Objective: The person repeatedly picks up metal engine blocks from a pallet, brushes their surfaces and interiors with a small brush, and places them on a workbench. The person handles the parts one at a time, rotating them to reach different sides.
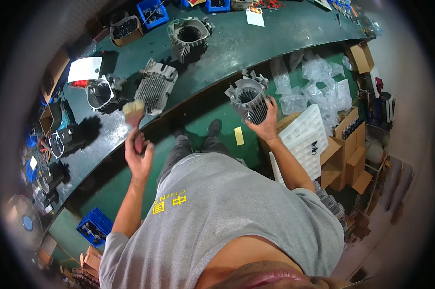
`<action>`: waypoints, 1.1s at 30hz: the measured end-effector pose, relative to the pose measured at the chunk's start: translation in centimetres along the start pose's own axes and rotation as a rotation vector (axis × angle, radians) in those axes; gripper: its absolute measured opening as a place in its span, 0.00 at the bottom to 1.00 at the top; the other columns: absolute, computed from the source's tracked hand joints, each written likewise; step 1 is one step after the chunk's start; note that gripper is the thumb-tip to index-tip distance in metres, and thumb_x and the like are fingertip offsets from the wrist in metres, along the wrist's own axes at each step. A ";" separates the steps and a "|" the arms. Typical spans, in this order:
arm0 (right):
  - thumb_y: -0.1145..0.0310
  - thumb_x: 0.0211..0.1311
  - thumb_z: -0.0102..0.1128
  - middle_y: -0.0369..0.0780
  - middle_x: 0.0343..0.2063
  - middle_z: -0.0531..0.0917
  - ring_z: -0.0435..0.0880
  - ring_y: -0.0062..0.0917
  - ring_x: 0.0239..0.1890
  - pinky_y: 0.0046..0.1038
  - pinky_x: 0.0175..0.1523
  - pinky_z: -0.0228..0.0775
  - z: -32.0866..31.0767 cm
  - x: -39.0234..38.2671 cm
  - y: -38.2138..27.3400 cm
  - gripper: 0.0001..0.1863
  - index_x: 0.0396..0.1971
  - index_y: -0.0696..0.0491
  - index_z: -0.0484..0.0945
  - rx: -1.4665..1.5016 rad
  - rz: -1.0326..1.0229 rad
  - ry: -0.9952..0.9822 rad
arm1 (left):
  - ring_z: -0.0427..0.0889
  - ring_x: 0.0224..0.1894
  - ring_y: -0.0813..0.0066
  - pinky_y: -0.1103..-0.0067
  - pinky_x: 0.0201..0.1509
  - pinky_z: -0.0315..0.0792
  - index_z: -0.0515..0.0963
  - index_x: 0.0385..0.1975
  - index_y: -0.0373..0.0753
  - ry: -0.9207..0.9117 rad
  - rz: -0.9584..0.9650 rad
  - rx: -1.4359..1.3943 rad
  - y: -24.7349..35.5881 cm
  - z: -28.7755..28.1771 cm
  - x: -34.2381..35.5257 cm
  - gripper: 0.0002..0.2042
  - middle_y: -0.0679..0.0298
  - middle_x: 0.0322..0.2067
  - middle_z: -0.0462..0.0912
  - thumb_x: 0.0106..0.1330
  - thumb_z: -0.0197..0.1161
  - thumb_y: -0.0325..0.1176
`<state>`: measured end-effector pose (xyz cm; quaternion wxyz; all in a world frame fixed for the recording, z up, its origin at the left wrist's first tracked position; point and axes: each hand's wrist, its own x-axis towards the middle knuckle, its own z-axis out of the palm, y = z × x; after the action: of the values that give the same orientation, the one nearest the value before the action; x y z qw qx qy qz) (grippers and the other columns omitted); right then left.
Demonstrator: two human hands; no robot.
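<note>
Your left hand (139, 156) holds a reddish-handled paintbrush (134, 117), its pale bristles pointing away from you. Your right hand (265, 126) grips a grey finned cylinder casting (257, 111) at its side, the round bore facing up.

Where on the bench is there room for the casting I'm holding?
The widest bare-looking patch of bench is right of the standing casting, below the orange-spotted card. A smaller one separates the carton from the finned casting. Other castings crowd the left end.
</note>
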<state>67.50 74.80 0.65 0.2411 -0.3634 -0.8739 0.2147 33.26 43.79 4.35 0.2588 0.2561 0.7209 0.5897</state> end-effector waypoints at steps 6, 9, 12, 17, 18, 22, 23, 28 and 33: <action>0.61 0.33 0.85 0.57 0.65 0.63 0.62 0.56 0.68 0.59 0.71 0.53 -2.9 -3.1 2.8 0.58 0.68 0.54 0.59 0.051 0.002 -0.014 | 0.78 0.33 0.85 0.87 0.34 0.73 0.80 0.45 0.36 -0.188 -0.078 -0.291 6.5 14.6 6.0 0.07 0.68 0.35 0.83 0.73 0.65 0.30; 0.58 0.34 0.85 0.56 0.66 0.63 0.61 0.57 0.69 0.62 0.73 0.48 -4.2 -4.0 4.4 0.58 0.68 0.53 0.60 0.036 -0.013 -0.040 | 0.77 0.29 0.84 0.85 0.30 0.73 0.80 0.44 0.35 -0.406 -0.229 -0.425 9.0 23.1 7.1 0.12 0.67 0.30 0.82 0.73 0.65 0.39; 0.57 0.34 0.84 0.55 0.66 0.63 0.61 0.56 0.69 0.62 0.73 0.47 -5.4 -4.5 6.2 0.56 0.67 0.53 0.61 -0.002 -0.029 -0.039 | 0.78 0.29 0.84 0.83 0.31 0.74 0.82 0.39 0.35 -0.781 -0.298 -0.191 6.8 26.7 9.0 0.09 0.68 0.27 0.82 0.70 0.64 0.35; 0.57 0.33 0.81 0.55 0.66 0.64 0.63 0.54 0.68 0.58 0.73 0.49 -6.4 -4.3 8.4 0.55 0.66 0.54 0.63 -0.093 -0.029 -0.019 | 0.77 0.29 0.85 0.85 0.34 0.71 0.84 0.41 0.32 -0.739 0.057 -0.066 8.8 26.6 14.0 0.09 0.71 0.29 0.83 0.65 0.61 0.28; 0.57 0.33 0.81 0.54 0.66 0.65 0.64 0.54 0.67 0.57 0.72 0.51 -6.5 -4.4 8.7 0.54 0.66 0.53 0.64 -0.087 -0.031 -0.001 | 0.75 0.30 0.87 0.85 0.33 0.68 0.84 0.41 0.33 -0.767 -0.103 -0.165 8.6 27.4 13.4 0.09 0.72 0.28 0.81 0.65 0.61 0.28; 0.60 0.34 0.79 0.53 0.66 0.66 0.66 0.53 0.66 0.52 0.70 0.55 -7.3 -3.6 9.0 0.51 0.65 0.54 0.66 -0.127 -0.082 -0.017 | 0.77 0.31 0.86 0.82 0.35 0.71 0.84 0.44 0.33 -0.997 0.099 0.245 6.9 29.2 13.0 0.11 0.70 0.28 0.82 0.65 0.60 0.30; 0.60 0.34 0.79 0.53 0.66 0.66 0.66 0.53 0.66 0.51 0.70 0.55 -7.5 -3.5 8.9 0.51 0.65 0.54 0.66 -0.130 -0.078 -0.030 | 0.78 0.33 0.85 0.82 0.37 0.72 0.84 0.44 0.33 -0.885 0.226 0.292 7.1 29.2 13.2 0.12 0.69 0.29 0.83 0.65 0.60 0.29; 0.59 0.34 0.78 0.52 0.66 0.67 0.66 0.51 0.67 0.51 0.70 0.55 -7.5 -2.3 8.6 0.50 0.64 0.53 0.66 -0.147 -0.041 -0.056 | 0.83 0.42 0.71 0.76 0.51 0.76 0.83 0.47 0.33 -0.945 0.200 0.069 5.4 31.1 11.3 0.12 0.58 0.39 0.86 0.66 0.63 0.29; 0.58 0.34 0.78 0.51 0.64 0.68 0.66 0.51 0.66 0.51 0.70 0.55 -6.8 -1.7 8.5 0.52 0.66 0.51 0.65 -0.180 0.103 -0.141 | 0.87 0.47 0.58 0.71 0.53 0.78 0.83 0.49 0.38 -0.418 0.405 0.564 4.3 30.1 12.6 0.14 0.49 0.46 0.86 0.65 0.64 0.30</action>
<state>76.98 80.36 0.91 0.1342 -0.4122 -0.8846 0.1722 44.58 74.60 2.56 0.1978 0.5683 0.7211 0.3432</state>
